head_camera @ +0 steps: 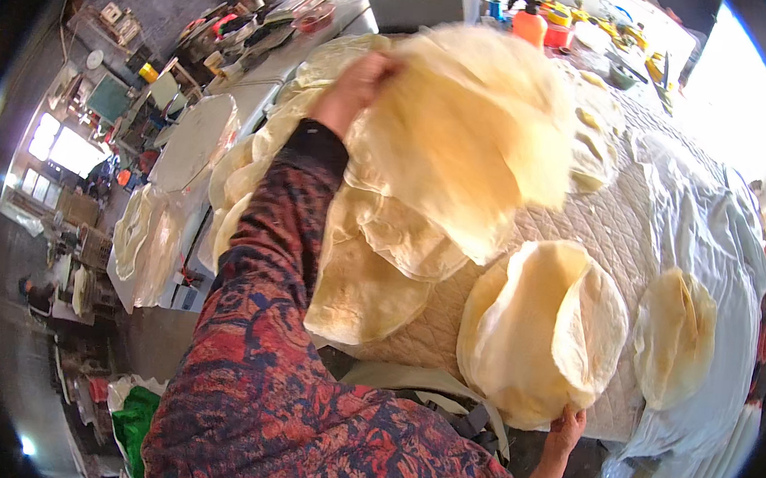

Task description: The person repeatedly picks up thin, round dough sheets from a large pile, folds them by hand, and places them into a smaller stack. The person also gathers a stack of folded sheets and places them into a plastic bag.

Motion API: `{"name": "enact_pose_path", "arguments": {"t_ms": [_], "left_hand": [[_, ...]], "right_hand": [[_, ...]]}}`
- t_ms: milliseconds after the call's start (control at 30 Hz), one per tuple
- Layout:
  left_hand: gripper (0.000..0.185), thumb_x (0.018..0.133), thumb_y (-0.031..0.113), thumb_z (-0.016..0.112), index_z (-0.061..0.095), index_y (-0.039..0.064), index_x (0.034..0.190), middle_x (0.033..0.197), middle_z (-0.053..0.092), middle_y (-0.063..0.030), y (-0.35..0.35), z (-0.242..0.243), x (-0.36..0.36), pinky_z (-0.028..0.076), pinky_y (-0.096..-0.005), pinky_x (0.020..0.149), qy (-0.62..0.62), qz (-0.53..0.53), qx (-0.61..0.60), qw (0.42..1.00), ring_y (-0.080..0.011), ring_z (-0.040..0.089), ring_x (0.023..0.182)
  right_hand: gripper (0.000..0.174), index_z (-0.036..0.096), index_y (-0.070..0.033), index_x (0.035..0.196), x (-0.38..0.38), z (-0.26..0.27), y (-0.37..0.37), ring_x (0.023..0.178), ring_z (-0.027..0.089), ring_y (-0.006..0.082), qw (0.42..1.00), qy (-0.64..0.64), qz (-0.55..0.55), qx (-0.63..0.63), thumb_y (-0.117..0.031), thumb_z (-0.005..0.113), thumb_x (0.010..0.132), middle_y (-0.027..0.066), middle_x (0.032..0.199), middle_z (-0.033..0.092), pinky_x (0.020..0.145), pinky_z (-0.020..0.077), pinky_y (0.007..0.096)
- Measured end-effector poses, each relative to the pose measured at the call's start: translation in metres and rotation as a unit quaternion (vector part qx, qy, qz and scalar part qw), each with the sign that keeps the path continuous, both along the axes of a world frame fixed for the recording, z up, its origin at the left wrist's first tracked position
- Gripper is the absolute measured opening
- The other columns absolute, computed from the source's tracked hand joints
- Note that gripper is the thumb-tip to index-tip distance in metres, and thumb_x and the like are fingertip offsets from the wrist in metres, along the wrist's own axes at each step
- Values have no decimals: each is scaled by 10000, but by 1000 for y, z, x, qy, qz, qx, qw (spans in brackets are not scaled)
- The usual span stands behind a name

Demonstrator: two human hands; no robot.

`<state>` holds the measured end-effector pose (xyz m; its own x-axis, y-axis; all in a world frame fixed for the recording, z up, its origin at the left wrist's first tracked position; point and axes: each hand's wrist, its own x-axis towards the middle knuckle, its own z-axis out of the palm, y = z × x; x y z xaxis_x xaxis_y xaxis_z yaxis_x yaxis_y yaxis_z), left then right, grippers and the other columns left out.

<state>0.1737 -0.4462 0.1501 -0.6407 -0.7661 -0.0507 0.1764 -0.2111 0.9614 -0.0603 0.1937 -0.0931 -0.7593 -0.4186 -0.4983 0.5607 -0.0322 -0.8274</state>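
My left hand (359, 84), at the end of a patterned sleeve, grips the edge of a large thin flatbread (457, 131), which is raised and blurred. Under it, overlapping flatbreads (372, 291) lie on a beige quilted cloth (624, 222). Low on the right, my right hand (567, 428) has its fingers on the near edge of a small stack of flatbreads (523, 335). The top piece there is partly folded, with one side curling up. My right thumb is hard to make out.
A folded flatbread (674, 339) lies on white plastic sheeting (710, 222) at the right. More flatbreads (590, 140) lie farther back. An orange spray bottle (529, 28) stands beyond. To the left are plastic-wrapped sheets (193, 139). A green bag (135, 425) sits low at the left.
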Motion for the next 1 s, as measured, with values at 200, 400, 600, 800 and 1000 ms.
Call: {"name": "enact_pose_path", "arguments": {"t_ms": [200, 400, 600, 800, 1000], "left_hand": [[226, 854, 68, 547, 601, -33, 1049, 1029, 649, -95, -29, -16, 263, 510, -333, 830, -156, 322, -209, 910, -207, 638, 889], [153, 794, 60, 561, 603, 20, 936, 876, 652, -123, 106, -163, 439, 495, -367, 709, -532, 487, -228, 654, -255, 642, 797], [237, 768, 133, 579, 604, 12, 970, 837, 627, -89, 119, -210, 351, 434, -383, 845, -516, 585, -351, 518, -265, 604, 833], [279, 822, 91, 618, 590, 18, 1089, 969, 609, -101, 236, -176, 23, 477, -268, 757, -164, 102, -220, 956, -169, 581, 866], [733, 713, 298, 718, 415, -49, 1283, 1165, 504, -200, 417, -158, -112, 446, -398, 894, -202, -326, -443, 810, -338, 508, 1082]], "right_hand": [[251, 569, -100, 1076, -8, -7, 5, 604, 514, 26, 1000, -3, 18, 22, -54, 624, 835, -57, 796, 599, 489, 391, 171], [227, 572, -126, 1081, -15, -11, 16, 636, 547, 35, 998, -13, 59, 19, -103, 620, 859, -55, 842, 623, 503, 415, 166], [334, 515, -124, 1218, -1, 9, 3, 946, 599, 145, 999, -37, -7, -32, -314, 485, 944, 21, 1141, 594, 721, 499, 283], [441, 477, -71, 1273, 4, 31, -29, 1062, 569, 216, 999, 41, 18, 23, -375, 406, 962, 94, 1207, 560, 868, 476, 356], [471, 445, -67, 1258, 16, 58, -73, 837, 613, 188, 1000, 31, 1, 6, -428, 364, 967, 94, 1120, 583, 612, 517, 301]]}}
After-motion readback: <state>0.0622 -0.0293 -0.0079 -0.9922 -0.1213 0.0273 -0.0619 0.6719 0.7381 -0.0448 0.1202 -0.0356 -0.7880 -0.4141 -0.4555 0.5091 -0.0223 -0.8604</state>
